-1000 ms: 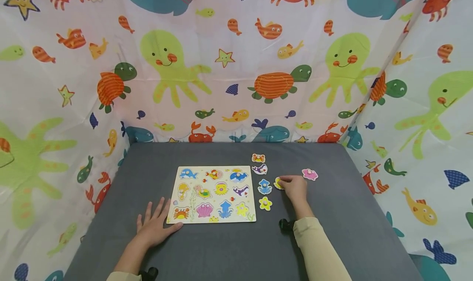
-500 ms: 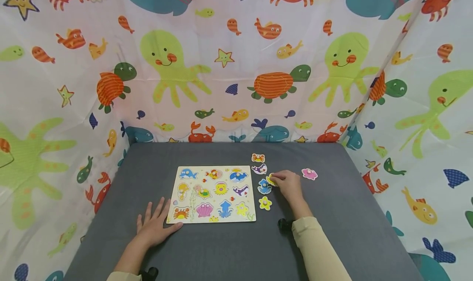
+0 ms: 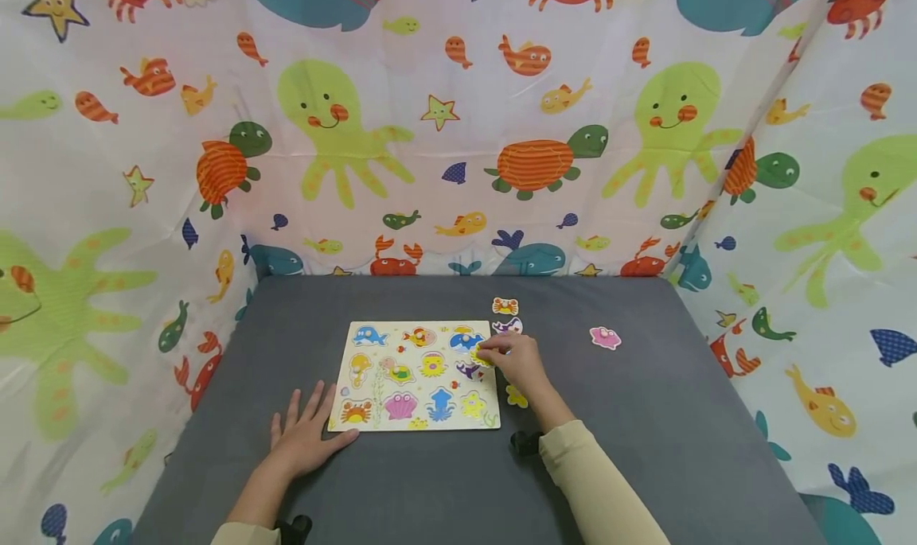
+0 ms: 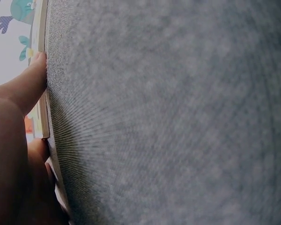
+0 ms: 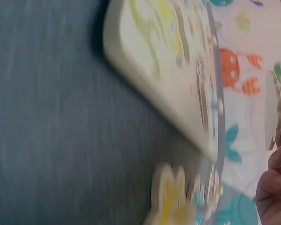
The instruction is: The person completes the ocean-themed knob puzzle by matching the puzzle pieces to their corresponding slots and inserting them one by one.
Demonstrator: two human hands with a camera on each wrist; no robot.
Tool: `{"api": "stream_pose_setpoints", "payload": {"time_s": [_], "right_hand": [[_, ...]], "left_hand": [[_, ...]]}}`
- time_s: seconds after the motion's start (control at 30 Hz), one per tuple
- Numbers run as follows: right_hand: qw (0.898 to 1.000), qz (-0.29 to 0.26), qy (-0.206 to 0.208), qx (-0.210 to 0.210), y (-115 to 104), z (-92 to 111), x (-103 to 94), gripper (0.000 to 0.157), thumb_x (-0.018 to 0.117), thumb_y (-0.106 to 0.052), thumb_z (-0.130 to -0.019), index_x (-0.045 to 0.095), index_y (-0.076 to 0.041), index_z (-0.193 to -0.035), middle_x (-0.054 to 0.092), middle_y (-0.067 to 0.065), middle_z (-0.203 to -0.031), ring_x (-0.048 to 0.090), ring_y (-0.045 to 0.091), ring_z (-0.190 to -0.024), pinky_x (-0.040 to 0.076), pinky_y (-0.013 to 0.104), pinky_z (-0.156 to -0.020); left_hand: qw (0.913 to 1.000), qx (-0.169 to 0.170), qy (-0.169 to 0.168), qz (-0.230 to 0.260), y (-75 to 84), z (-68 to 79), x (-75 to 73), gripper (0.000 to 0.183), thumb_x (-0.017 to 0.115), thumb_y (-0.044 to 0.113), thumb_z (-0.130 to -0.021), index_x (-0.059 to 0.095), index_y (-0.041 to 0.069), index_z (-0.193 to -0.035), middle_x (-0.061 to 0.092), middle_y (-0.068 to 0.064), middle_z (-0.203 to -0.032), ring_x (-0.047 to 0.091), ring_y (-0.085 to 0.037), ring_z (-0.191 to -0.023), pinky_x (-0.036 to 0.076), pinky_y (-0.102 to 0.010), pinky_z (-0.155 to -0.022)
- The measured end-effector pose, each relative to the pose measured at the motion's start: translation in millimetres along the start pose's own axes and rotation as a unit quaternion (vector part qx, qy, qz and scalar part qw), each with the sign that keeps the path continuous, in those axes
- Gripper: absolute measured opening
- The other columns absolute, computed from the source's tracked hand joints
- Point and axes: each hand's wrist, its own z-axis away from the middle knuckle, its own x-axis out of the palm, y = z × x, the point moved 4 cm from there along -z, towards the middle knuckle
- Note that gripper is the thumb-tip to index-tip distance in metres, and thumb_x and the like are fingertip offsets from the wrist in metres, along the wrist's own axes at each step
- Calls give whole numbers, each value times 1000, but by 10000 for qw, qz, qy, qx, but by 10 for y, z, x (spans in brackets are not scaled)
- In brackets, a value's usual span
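My right hand (image 3: 521,363) pinches a yellow puzzle piece (image 3: 481,358) over the right side of the wooden sea-animal puzzle board (image 3: 458,427). In the right wrist view that puzzle piece (image 5: 272,112) shows edge-on, its outline scalloped, raised above the board's surface. My left hand (image 3: 304,441) lies with fingers spread at the board's lower left corner, and its thumb (image 4: 30,82) runs along the near edge. Right of the board, a yellow star piece (image 3: 517,396) is partly covered by the right hand, which also hides the blue squid piece.
Beyond the right hand lie a crab piece (image 3: 505,306) and a purple whale piece (image 3: 507,325). A pink piece (image 3: 605,338) sits farther right on the grey tabletop (image 3: 430,489). A curtain printed with sea animals (image 3: 444,187) encloses the back and sides.
My right hand has carried the yellow puzzle piece leftward from the loose pieces to over the board. My left hand stays at the board's corner. The head view has shifted slightly.
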Motion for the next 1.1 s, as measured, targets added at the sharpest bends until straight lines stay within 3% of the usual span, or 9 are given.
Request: {"api": "stream_pose_setpoints", "payload": {"time_s": [0.43, 0.77, 1.1], "right_hand": [[9977, -4, -371, -570, -229, -84, 500, 10, 85, -20, -82, 83, -17, -91, 73, -5, -84, 57, 12, -69, 47, 25, -58], [9955, 99, -931, -130, -275, -220, 793, 11, 84, -25, -84, 83, -19, -93, 71, -7, -86, 55, 15, -72, 46, 28, -63], [9927, 101, -1187, 202, -274, -259, 927, 10, 84, -24, -84, 83, -18, -93, 73, -6, -92, 58, 16, -76, 49, 30, -64]], "left_hand": [[10000, -23, 77, 16, -11, -33, 18, 111, 56, 81, -83, 10, 21, -164, 0, -11, -171, -17, -45, -153, -15, -75, -111], [9999, 6, 108, 6, -6, -8, 6, 110, 55, 82, -82, 12, 22, -164, 2, -10, -171, -15, -46, -153, -12, -76, -112], [9999, -23, 159, 48, -27, -27, 23, 111, 58, 80, -82, 13, 21, -164, 4, -10, -171, -14, -45, -154, -13, -75, -113]]}}
